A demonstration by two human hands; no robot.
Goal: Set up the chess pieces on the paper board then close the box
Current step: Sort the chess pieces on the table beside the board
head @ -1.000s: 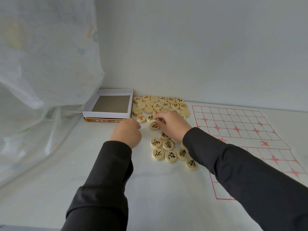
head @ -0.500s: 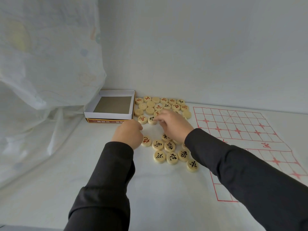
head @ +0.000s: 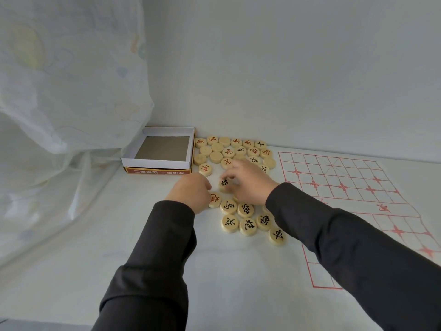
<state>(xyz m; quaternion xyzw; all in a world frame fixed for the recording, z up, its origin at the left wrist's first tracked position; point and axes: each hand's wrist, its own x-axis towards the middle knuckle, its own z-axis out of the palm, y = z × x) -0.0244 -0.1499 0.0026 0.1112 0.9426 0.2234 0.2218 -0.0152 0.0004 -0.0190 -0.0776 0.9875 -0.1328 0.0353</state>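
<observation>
Far left of both hands, a sheer curtain (head: 59, 91) is hanging down onto the table (head: 238, 283); beyond the left hand (head: 191, 193), to its left, the open box (head: 160, 151) is sitting empty w/ its printed side facing the camera; no lid is showing anywhere in view.

The left hand is resting knuckles-up, fingers curled under; can't tell if it's holding anything; a red-marked piece (head: 214, 200) is lying right against its thumb side.

Btwn the two hands, a black-marked piece (head: 224, 183) is sitting at the right hand's fingertips (head: 230, 176); the right hand (head: 250, 185) is reaching in w/ fingers bent down onto it, looks like a light pinch or a slide, but the grip itself is blurred, so can't say it's closed on it.

Beyond the hands, the far pile (head: 233, 151) is lying mixed, some face-up in red or black, some blank side up; nearer than the hands, the sorted black pieces (head: 248, 220) are sitting face-up in a loose cluster under the right wrist.

Right of the right hand, the paper board (head: 346, 187) is lying flat, a bit wrinkled, w/ no piece on it.

Judging progress: early; box emptied, sorting by colour seemingly under way; still to do: finishing the sort, placing every piece on the grid, then closing the box.
</observation>
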